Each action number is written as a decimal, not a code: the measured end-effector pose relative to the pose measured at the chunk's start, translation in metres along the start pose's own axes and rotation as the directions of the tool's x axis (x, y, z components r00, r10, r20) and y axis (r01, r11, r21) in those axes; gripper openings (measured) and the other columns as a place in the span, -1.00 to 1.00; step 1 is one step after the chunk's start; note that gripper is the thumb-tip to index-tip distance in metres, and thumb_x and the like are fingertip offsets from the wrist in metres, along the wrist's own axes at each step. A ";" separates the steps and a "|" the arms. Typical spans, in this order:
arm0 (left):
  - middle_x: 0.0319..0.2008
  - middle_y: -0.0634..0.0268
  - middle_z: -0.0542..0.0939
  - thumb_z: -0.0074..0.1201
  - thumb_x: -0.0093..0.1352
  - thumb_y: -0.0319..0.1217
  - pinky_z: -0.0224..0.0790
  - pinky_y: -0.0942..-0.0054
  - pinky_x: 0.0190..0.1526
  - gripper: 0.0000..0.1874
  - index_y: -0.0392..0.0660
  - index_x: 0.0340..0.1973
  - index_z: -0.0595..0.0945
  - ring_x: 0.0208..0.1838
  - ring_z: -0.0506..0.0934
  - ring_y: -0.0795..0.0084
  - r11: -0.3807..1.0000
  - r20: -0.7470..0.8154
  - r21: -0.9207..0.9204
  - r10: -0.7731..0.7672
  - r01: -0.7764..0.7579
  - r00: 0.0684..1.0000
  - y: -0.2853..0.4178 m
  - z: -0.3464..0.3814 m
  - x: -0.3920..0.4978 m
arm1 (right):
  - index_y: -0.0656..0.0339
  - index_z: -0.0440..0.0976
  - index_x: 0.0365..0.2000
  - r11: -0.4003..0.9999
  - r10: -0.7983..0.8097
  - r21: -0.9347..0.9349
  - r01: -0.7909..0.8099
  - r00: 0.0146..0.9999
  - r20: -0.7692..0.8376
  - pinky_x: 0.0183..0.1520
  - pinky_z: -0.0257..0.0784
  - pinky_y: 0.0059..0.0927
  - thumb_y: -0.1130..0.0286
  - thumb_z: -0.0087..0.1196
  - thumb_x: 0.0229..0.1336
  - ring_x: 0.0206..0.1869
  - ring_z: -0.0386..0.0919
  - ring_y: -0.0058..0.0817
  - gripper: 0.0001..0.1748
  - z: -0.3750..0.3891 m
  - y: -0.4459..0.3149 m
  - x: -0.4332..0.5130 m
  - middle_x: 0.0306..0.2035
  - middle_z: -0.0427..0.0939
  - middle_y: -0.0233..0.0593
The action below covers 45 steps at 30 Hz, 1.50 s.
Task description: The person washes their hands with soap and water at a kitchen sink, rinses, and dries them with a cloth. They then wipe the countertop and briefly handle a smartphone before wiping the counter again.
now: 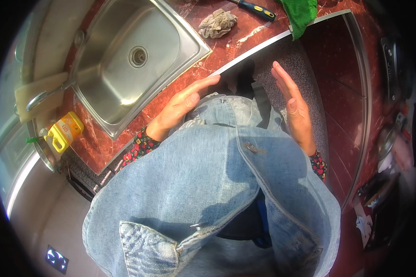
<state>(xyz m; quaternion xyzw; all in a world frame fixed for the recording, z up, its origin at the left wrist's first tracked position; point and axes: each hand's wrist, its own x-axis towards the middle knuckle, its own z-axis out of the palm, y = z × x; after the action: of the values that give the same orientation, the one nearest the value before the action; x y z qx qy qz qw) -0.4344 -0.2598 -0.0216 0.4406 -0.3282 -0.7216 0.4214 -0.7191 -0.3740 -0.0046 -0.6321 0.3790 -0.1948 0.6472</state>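
Note:
My left hand (178, 107) is held out beside the front edge of the stainless steel sink (124, 69), palm inward, with nothing in it. Opposite it, my right hand (293, 107) is raised with its fingers extended and holds nothing. Between the two hands lie the front of a denim jacket (208, 152) and a dark strap (261, 104). Beyond them, a crumpled beige cloth (217, 23) rests on the red marbled countertop (242, 38), near a dark screwdriver-like handle (258, 10).
A green cloth (301, 15) hangs over the counter's metal-trimmed edge. A yellow jug (64, 131) stands left of the sink, near the curved faucet (43, 98) and a pale board (34, 93). Cluttered kitchen items, partly blurred, line the far right.

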 end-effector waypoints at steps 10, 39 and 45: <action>0.42 0.08 0.21 -0.33 0.51 0.20 -0.17 0.20 0.45 -0.21 -0.22 0.35 0.32 0.48 0.08 0.23 0.976 0.056 0.218 0.017 -0.028 0.998 -0.020 0.009 -0.001 | 0.21 0.00 0.44 0.967 0.198 0.169 -0.189 0.979 -0.040 0.54 -0.16 -0.13 -0.21 -0.37 0.43 0.53 -0.01 -0.17 -0.16 0.014 0.040 -0.058 0.49 0.03 -0.11; -0.26 0.24 0.66 -0.07 0.51 0.05 0.38 0.40 -0.15 -0.45 -0.24 -0.08 0.65 -0.17 0.57 0.48 0.725 -0.347 0.232 -0.561 0.648 0.752 0.004 -0.013 -0.007 | 0.36 0.62 -0.31 0.707 0.707 0.321 -0.630 0.631 -0.319 -0.26 0.53 -0.40 0.54 0.02 0.22 -0.28 0.62 -0.48 -0.82 -0.057 0.110 -0.112 -0.40 0.62 -0.22; 0.01 0.15 0.60 0.07 0.48 -0.15 0.36 0.31 0.12 -0.52 -0.18 0.20 0.51 0.06 0.52 0.36 0.917 -0.215 0.359 -0.099 0.173 0.972 0.010 -0.005 0.035 | 0.42 0.63 -0.35 0.611 0.783 0.546 -0.574 0.537 -0.313 -0.35 0.45 -0.38 0.48 0.03 0.24 -0.48 0.52 -0.40 -0.78 0.014 0.243 -0.184 -0.44 0.62 -0.22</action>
<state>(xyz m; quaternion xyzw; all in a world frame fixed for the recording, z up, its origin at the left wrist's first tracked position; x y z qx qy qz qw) -0.4358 -0.2959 -0.0281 0.6025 -0.3863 -0.6272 0.3074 -0.8816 -0.1999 -0.1959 -0.2124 0.7135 -0.1550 0.6495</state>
